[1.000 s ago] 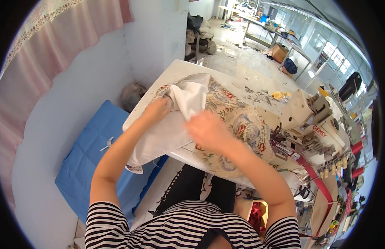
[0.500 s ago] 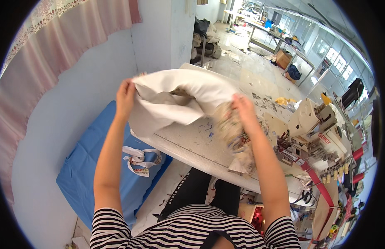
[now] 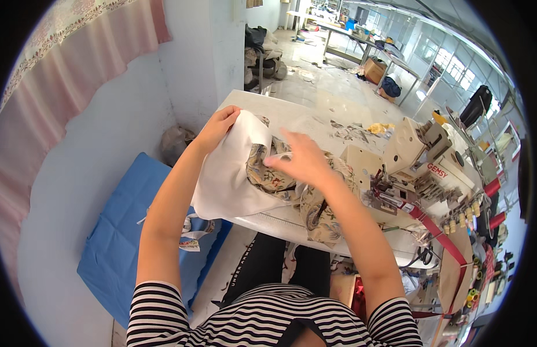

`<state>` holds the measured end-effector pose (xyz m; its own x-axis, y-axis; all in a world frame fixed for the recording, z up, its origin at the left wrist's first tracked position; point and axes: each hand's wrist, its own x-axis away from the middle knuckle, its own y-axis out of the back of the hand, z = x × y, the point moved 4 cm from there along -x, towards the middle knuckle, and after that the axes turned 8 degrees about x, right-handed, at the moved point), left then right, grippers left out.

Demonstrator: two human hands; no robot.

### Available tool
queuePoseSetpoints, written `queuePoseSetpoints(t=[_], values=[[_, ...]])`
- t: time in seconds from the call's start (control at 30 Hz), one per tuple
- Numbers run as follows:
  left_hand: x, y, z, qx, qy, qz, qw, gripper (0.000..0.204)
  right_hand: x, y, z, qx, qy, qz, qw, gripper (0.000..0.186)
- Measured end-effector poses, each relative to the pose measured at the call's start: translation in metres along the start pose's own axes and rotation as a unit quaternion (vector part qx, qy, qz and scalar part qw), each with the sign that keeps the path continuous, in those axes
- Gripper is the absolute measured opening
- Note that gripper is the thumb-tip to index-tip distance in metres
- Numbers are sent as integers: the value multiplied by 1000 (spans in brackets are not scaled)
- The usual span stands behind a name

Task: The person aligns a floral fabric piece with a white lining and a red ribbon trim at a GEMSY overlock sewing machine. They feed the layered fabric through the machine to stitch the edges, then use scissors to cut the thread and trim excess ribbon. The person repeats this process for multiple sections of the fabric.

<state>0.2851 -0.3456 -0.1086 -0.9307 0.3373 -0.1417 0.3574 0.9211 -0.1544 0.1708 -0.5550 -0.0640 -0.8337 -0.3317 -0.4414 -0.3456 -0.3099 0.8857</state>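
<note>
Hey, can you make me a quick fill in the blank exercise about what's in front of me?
1. The left hand pinches the edge of the plain ____ side of the fabric.
2. The right hand, fingers spread, is by the fabric's ____-patterned side.
3. The sewing machine stands to the person's ____.
4. The large sheet left of the table is ____.

Missing words: white; flower; right; blue.

A garment-sewing workshop, shown by an industrial sewing machine, thread cones, fabric scraps and long worktables.
</note>
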Motion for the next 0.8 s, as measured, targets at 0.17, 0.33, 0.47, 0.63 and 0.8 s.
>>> queuePoseSetpoints(t=[0.17, 0.33, 0.47, 0.63, 0.8], values=[[14, -7, -24, -249, -252, -126, 927, 16, 1, -13, 11, 133, -21, 142, 981, 37], [73, -64, -29, -436, -233, -177, 851, 46, -9, 31, -40, 134, -135, 31, 981, 12], [87, -111, 7, -578, -231, -175, 763, 69, 8, 54, -36, 111, -53, -132, 984, 13], [79, -86, 24, -586, -273, -170, 744, 61, 45, 65, -57, 133, -118, -59, 982, 15], [25, -45, -65, -639, -369, -150, 658, 17, 87, -26, -8, 80, -79, 311, 944, 19]])
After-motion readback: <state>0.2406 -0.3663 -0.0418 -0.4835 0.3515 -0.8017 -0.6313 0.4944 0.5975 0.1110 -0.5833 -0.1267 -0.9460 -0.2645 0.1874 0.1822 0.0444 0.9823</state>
